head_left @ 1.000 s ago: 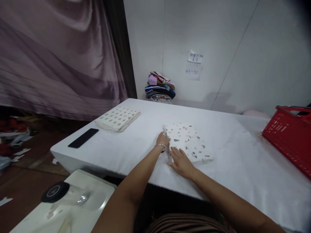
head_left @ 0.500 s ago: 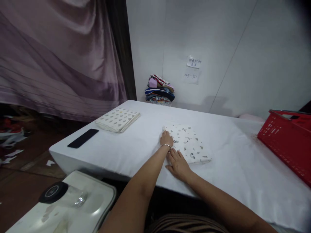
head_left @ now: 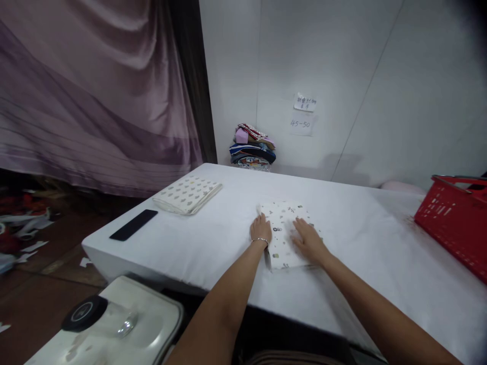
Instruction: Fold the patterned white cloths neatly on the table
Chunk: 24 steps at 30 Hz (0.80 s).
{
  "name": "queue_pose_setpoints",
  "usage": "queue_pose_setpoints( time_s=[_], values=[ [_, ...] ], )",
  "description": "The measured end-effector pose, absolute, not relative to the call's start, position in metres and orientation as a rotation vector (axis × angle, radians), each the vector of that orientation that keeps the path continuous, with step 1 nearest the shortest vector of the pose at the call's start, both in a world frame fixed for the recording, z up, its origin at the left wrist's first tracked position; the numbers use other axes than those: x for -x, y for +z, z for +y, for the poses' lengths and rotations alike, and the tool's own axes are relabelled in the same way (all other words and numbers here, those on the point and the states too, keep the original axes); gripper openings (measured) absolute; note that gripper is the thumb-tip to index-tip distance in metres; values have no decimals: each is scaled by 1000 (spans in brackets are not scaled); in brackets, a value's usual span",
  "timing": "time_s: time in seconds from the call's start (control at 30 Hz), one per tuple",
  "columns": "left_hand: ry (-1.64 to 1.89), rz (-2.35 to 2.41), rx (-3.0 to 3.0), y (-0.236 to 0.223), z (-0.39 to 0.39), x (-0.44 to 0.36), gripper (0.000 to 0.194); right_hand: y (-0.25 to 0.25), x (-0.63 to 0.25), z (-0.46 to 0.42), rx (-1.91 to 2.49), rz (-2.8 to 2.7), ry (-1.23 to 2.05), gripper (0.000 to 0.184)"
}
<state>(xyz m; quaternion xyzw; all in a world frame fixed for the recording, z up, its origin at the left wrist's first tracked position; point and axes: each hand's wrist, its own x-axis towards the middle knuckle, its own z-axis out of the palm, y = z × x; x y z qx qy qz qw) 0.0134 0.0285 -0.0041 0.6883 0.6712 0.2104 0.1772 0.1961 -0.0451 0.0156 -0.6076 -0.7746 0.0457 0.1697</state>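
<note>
Two bare hands at a folded cloth on a white desk point(head_left: 213, 248). The cloth point(head_left: 280, 247), white with small scattered prints, lies flat near the desk's front edge, between the two forearms' reach. Its folding looks largely done, judging by the compact, roughly rectangular shape; its left side is not yet even, with a loose, ragged margin, so some squaring and flattening appears to be left. A second cloth point(head_left: 188, 195), with rows of grey motifs, lies folded at the far left, well apart from the first and untouched; just beside it is a black slab point(head_left: 134, 225). A red basket point(head_left: 454, 218) stands at the right.

The left hand point(head_left: 261, 229), a bracelet point(head_left: 260, 240) at its wrist, rests back upward at the cloth's left edge, its fingers close together and directed away from the body; whether they pinch the fabric cannot be told. The right hand point(head_left: 309, 241) is palm down over the cloth's right half, fingers extended and slightly spread, gripping nothing visible; blur hides whether it presses the surface. Both arms are extended forward, converging on the cloth.
</note>
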Motion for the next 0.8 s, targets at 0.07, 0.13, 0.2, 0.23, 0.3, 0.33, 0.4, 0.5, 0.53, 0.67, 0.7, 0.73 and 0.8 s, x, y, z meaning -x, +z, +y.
queue_pose_setpoints(
  time_s=[0.07, 0.13, 0.2, 0.23, 0.3, 0.33, 0.4, 0.5, 0.53, 0.67, 0.7, 0.73, 0.8],
  values=[
    [588, 1898, -1953, -3, 28, -13, 47, 11, -216, -27, 1917, -2141, 100, 59],
    [572, 1902, -1949, -2, 27, -13, 47, 2, -229, -15, 2027, -2152, 102, 60],
    [567, 1910, -1930, 0, 29, -14, 47, -9, -235, -10, 2044, -2199, 72, 58],
    [577, 1916, -1914, 2, 30, -13, 48, -15, -236, -10, 2031, -2216, 39, 57],
    [609, 1929, -1881, 5, 34, -13, 48, -22, -235, -10, 2000, -2224, -32, 54],
    [621, 1939, -1866, 7, 38, -12, 46, -25, -235, -10, 1994, -2223, -54, 53],
    [620, 1968, -1851, 11, 46, -12, 42, -26, -234, -10, 1983, -2232, -77, 53],
    [588, 2014, -1842, 14, 62, -12, 38, -26, -233, -11, 1979, -2243, -106, 54],
    [583, 2025, -1837, 14, 68, -13, 37, -25, -233, -11, 1980, -2243, -116, 53],
    [604, 2056, -1813, 11, 85, -15, 34, -24, -232, -12, 1984, -2247, -150, 52],
    [627, 2062, -1809, 11, 88, -16, 33, -24, -232, -13, 1984, -2248, -153, 52],
    [658, 2066, -1806, 10, 90, -16, 32, -24, -231, -13, 1985, -2246, -152, 52],
    [721, 2071, -1795, 8, 94, -15, 30, -24, -231, -13, 1983, -2243, -148, 52]
  ],
)
